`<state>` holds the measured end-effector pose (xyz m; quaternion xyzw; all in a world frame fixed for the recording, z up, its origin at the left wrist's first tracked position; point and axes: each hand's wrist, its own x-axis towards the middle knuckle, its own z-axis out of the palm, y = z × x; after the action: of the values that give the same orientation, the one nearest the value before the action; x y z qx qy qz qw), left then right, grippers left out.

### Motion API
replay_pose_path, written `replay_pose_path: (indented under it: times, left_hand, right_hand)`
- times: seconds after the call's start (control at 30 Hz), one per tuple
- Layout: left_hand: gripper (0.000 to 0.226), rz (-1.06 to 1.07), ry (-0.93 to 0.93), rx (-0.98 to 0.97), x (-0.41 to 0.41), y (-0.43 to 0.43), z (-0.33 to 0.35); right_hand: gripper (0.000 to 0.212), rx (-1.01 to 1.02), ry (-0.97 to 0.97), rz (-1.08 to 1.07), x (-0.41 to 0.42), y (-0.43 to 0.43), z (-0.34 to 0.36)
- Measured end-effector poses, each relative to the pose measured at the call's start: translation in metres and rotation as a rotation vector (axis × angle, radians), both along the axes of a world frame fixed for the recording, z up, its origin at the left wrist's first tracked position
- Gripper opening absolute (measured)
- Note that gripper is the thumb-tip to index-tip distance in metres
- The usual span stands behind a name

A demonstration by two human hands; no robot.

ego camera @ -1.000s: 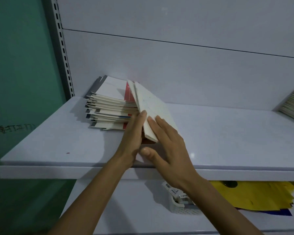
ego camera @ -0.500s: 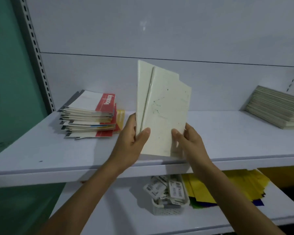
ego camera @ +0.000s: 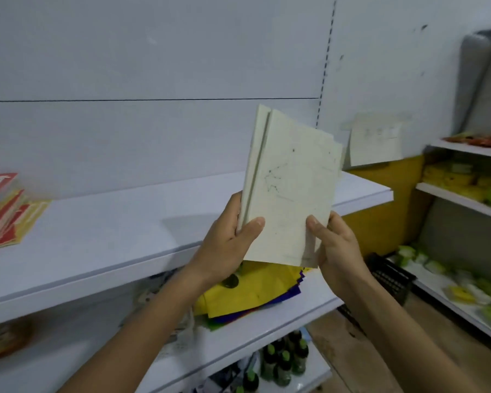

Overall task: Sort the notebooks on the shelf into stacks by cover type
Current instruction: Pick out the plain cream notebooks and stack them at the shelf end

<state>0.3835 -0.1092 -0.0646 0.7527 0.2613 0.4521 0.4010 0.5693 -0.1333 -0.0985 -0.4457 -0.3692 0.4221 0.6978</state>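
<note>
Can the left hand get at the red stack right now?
Probably not yet: the left hand grips the pale notebooks. The way along the shelf to the red stack looks free.

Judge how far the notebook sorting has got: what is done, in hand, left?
Done, it seems: a stack of red-and-yellow notebooks lies on the shelf. In hand: the left hand and right hand hold two cream notebooks upright above the shelf. Left: setting these down with their own kind.

White panelled wall (ego camera: 153,66), split by a slotted upright (ego camera: 325,66), is seen behind a white shelf (ego camera: 125,222). A second shelving unit (ego camera: 462,201) is set at right; brown floor (ego camera: 366,350) is glimpsed below.
</note>
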Motion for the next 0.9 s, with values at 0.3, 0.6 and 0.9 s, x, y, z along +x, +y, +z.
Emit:
replay_pose_path:
  times: [0.3,0.6,0.9]
  left_hand:
    - [0.018,0.010,-0.040,-0.178,0.132,-0.008,0.000]
    - [0.023,-0.013,0.067,-0.216,0.182,0.053,0.032]
    - [0.057,0.188,0.131,-0.019,0.245,0.175,0.067]
  right_hand:
    - [0.019,-0.133,-0.112,-0.113,0.122,-0.031,0.002]
    - [0.016,-0.124,-0.026,-0.244,0.162,0.028,0.009]
    - [0.013,-0.107,-0.139,-0.229,0.234,0.131,0.065]
